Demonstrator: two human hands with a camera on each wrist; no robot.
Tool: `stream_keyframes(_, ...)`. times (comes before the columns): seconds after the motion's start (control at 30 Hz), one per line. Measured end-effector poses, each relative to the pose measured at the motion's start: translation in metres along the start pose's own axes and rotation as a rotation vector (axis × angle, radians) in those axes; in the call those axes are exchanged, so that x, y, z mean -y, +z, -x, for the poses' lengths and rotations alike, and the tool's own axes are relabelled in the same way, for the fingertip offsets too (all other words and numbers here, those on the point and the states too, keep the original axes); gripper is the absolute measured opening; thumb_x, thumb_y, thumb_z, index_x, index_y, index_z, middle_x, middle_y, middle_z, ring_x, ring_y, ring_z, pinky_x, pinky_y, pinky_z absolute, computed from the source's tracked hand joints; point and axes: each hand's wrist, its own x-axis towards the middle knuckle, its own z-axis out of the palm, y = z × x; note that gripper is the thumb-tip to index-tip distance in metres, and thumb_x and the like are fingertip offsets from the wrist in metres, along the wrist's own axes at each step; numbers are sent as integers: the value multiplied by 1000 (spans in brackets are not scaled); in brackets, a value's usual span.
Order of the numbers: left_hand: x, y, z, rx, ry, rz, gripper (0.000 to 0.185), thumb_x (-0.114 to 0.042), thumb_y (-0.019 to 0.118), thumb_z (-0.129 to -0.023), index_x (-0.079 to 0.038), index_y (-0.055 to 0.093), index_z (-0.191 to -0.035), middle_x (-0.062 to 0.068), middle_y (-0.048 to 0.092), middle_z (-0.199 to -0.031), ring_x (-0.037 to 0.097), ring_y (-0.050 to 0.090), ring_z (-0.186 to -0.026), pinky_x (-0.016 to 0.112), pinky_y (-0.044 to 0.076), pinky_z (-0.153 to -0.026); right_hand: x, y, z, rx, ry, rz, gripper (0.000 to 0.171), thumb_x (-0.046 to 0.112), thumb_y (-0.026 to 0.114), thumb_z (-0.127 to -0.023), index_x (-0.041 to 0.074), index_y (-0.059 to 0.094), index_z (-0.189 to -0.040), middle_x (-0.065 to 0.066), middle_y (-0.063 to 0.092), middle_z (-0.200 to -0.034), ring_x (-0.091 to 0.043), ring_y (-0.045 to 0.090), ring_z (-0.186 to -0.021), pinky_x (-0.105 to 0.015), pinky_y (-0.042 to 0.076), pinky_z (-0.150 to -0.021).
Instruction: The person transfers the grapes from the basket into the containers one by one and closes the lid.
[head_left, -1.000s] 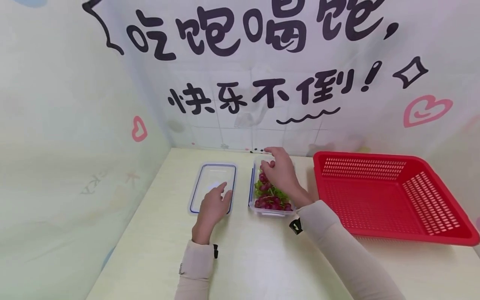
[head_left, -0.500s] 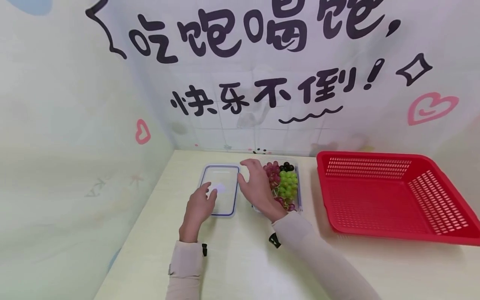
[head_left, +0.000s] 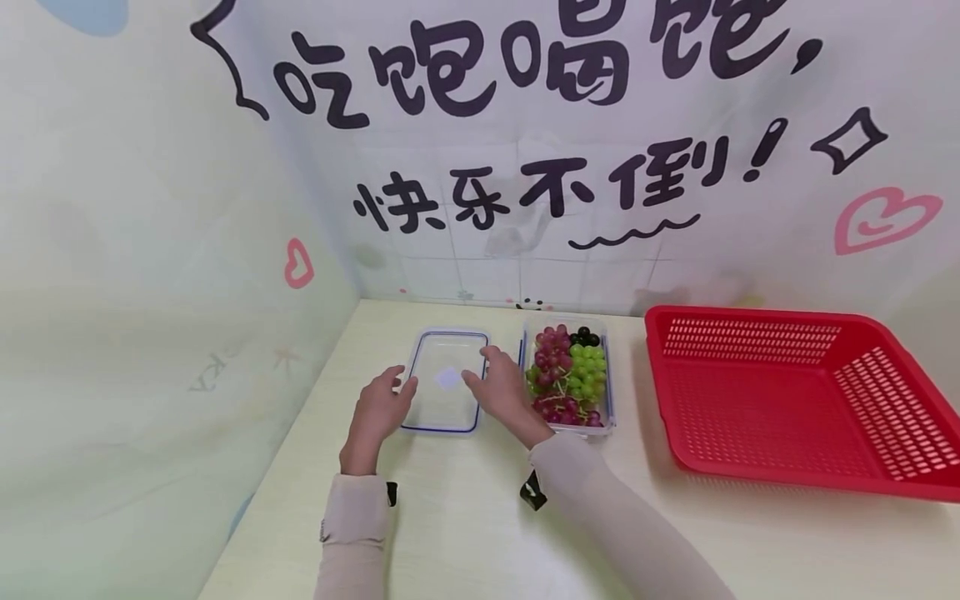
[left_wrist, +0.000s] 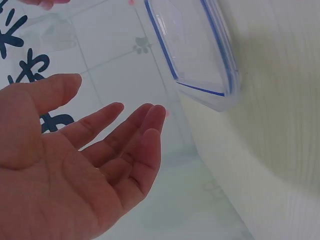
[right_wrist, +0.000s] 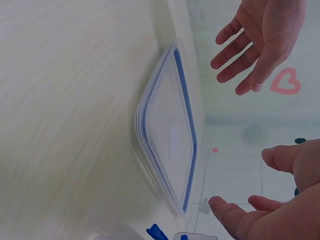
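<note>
A clear plastic lid (head_left: 444,408) with a blue sealing strip lies flat on the table. My left hand (head_left: 380,404) hovers by its left edge, fingers relaxed and thumb apart, and the left wrist view shows its bare palm (left_wrist: 75,175). Over the lid's right edge is my right hand (head_left: 501,385), fingers loosely bent and holding nothing. The right wrist view has both hands above the lid (right_wrist: 167,125), clear of it. Just right of the right hand stands a clear food container (head_left: 611,408) filled with red grapes (head_left: 553,354), green grapes (head_left: 588,372) and black grapes (head_left: 585,337).
A large red plastic basket (head_left: 750,400) with perforated sides stands on the right of the table (head_left: 457,525). Behind the table hangs a white printed backdrop (head_left: 480,275) with dark lettering, and a pale sheet (head_left: 150,333) borders the left side.
My right hand has moved left from over the grape container to the lid's right edge, uncovering the grapes. My left hand has shifted left from over the lid to its left edge.
</note>
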Motion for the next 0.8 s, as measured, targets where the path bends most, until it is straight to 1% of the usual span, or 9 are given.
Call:
stream_keyframes(0.1, 3, -2, -4, 22, -14, 1, 57, -34, 44, -105, -1, 37, -150, 28, 48, -143, 43, 53, -127, 57, 43, -100, -2, 6, -3, 44, 52, 6, 60, 27, 68, -95, -1, 46, -142, -22, 55, -137, -36, 55, -123, -46, 48, -100)
stream_keyframes(0.2, 6, -3, -9, 40, -28, -4, 58, -34, 45, -104, 0, 37, -150, 29, 48, -143, 44, 50, -128, 57, 42, -102, -5, 12, -4, 107, 94, 5, 65, 27, 68, -95, -4, 42, -145, -25, 48, -143, -39, 48, -132, -48, 43, -106)
stream_keyframes(0.3, 11, -2, -14, 65, -54, 0, 58, -35, 45, -104, 0, 37, -150, 29, 48, -143, 45, 48, -130, 58, 40, -103, -7, 17, -4, 150, 122, 5, 68, 26, 69, -94, -7, 38, -146, -27, 45, -145, -39, 45, -134, -49, 40, -108)
stream_keyframes(0.4, 16, 1, -21, 94, -83, 9, 58, -36, 44, -104, -1, 37, -150, 29, 47, -144, 45, 47, -131, 58, 40, -103, -8, 21, -5, 151, 147, 20, 69, 25, 69, -94, -8, 37, -146, -28, 44, -143, -39, 46, -132, -48, 40, -108)
stream_keyframes(0.5, 20, 5, -26, 115, -103, 11, 58, -36, 43, -104, -1, 37, -150, 29, 47, -144, 44, 48, -130, 57, 41, -103, -10, 24, -7, 139, 163, 37, 68, 26, 68, -94, -9, 38, -144, -28, 46, -139, -38, 50, -125, -47, 43, -105)
stream_keyframes(0.63, 23, 8, -32, 125, -113, 9, 57, -34, 43, -104, 1, 39, -149, 29, 48, -143, 43, 49, -129, 57, 41, -103, -11, 27, -11, 121, 168, 52, 66, 26, 69, -94, -11, 39, -139, -30, 47, -132, -37, 55, -114, -47, 47, -98)
stream_keyframes(0.8, 23, 10, -37, 122, -123, -4, 57, -33, 43, -104, 2, 39, -148, 29, 48, -143, 42, 48, -130, 56, 40, -104, -11, 31, -15, 121, 185, 71, 68, 26, 70, -93, -11, 37, -140, -31, 48, -130, -36, 56, -112, -46, 48, -96)
